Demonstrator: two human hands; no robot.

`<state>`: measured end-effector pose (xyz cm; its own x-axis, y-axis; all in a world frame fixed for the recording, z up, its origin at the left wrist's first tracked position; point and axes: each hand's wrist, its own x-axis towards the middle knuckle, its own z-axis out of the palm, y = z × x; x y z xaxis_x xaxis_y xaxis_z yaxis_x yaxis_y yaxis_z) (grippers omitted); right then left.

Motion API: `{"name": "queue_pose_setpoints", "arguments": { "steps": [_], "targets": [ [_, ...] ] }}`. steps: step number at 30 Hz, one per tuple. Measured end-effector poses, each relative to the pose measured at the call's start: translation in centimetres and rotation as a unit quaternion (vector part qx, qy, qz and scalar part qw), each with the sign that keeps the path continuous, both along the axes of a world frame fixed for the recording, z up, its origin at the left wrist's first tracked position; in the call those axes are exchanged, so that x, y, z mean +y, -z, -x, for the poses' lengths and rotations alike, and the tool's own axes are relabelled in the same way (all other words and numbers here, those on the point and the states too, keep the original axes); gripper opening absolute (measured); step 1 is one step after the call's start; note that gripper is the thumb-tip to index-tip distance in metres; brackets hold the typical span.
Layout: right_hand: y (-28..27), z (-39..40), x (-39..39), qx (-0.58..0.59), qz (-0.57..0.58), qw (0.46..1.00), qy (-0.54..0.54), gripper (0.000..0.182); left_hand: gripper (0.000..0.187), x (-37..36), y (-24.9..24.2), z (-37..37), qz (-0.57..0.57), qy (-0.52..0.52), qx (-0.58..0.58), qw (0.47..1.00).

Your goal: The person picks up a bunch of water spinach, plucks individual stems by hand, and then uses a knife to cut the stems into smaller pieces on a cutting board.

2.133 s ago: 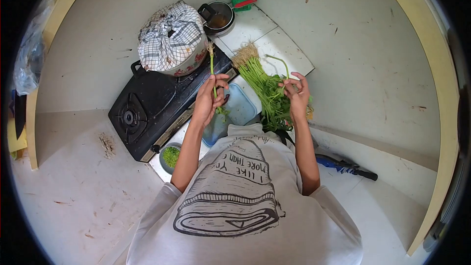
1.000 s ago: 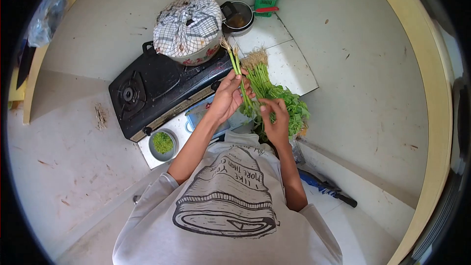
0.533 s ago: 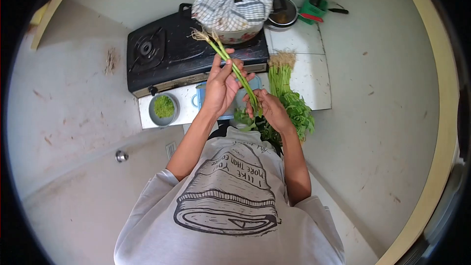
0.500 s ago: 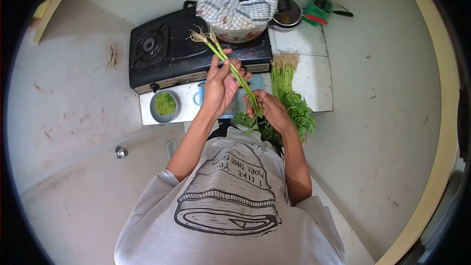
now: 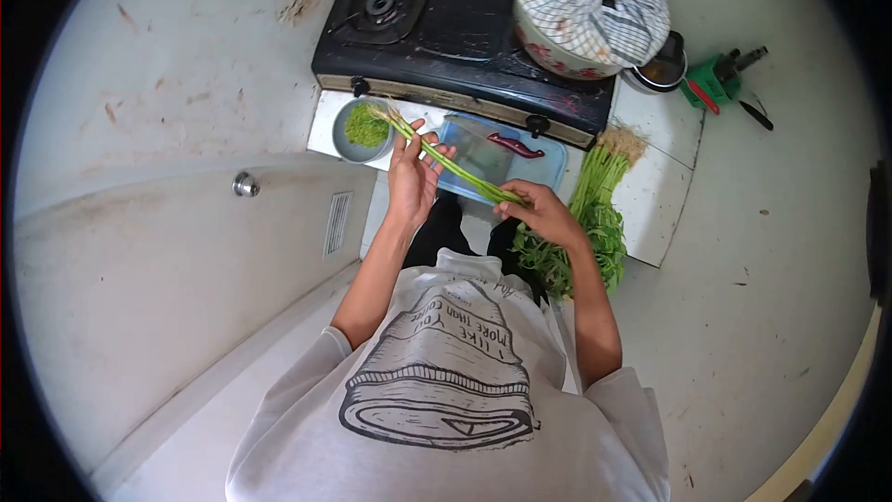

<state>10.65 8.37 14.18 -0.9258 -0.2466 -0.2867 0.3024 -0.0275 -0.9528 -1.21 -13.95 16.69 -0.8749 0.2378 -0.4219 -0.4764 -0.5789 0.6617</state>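
Note:
A few long green vegetable stalks (image 5: 455, 168) with pale roots at the upper left end stretch between my hands. My left hand (image 5: 415, 178) has the stalks between thumb and fingers near the rooted end, its other fingers partly spread. Lower down, my right hand (image 5: 544, 212) pinches the stalks' other end. Beneath them lies a light blue board (image 5: 555, 161), with a dark red-handled knife (image 5: 516, 146) on it. The rooty tips are over the edge of a grey bowl (image 5: 340, 137) of finely cut greens (image 5: 366, 126).
A bundle of rooted leafy greens (image 5: 595, 195) lies at the counter's right. Behind the board stands a black gas stove (image 5: 455, 46) carrying a cloth-covered pot (image 5: 567, 46). Farther right are a small dark pan (image 5: 658, 72) and a green holder (image 5: 714, 79) with utensils.
The view has shifted, so the counter appears farther right. The stalks have swung to a flatter slant, roots now near the bowl, and both hands still hold them. The board and knife are more exposed.

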Motion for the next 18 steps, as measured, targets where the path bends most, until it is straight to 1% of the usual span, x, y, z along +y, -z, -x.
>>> {"name": "queue_pose_setpoints", "arguments": {
  "steps": [1, 2, 4, 7, 10, 11, 13, 16, 18],
  "targets": [
    [0.0, 0.5, -0.3, 0.012, -0.049, 0.999, -0.012, 0.020, 0.028, -0.8, 0.8, -0.1, 0.014, -0.016, -0.016, 1.000],
    [-0.2, 0.9, -0.7, 0.023, -0.121, 0.992, -0.020, 0.021, 0.028, -1.8, 1.4, 0.1, 0.042, -0.015, -0.025, 0.999],
    [-1.8, 1.7, -1.7, 0.047, -0.268, 0.962, -0.032, 0.024, 0.027, -3.9, 2.9, 0.6, 0.094, -0.010, -0.043, 0.995],
    [-0.8, 2.4, -4.3, 0.143, -0.317, 0.937, 0.036, 0.020, 0.025, -7.3, 5.8, 2.5, 0.104, 0.044, -0.060, 0.992],
    [0.0, 3.5, -7.3, 0.101, -0.369, 0.921, 0.075, 0.020, 0.023, -10.3, 7.0, 5.6, 0.110, 0.101, -0.057, 0.987],
    [1.6, 3.8, -8.1, 0.104, -0.369, 0.917, 0.106, 0.021, 0.022, -11.2, 7.0, 6.8, 0.118, 0.119, -0.046, 0.985],
    [3.8, 4.7, -9.6, 0.088, -0.424, 0.893, 0.121, 0.023, 0.021, -12.7, 6.7, 9.4, 0.136, 0.172, -0.017, 0.976],
    [6.6, 5.4, -11.2, 0.044, -0.480, 0.863, 0.153, 0.027, 0.021, -13.8, 7.8, 12.7, 0.116, 0.236, 0.004, 0.965],
    [7.8, 5.8, -11.9, 0.022, -0.511, 0.839, 0.184, 0.028, 0.019, -13.5, 8.7, 14.4, 0.107, 0.261, 0.001, 0.959]
  ]
}}
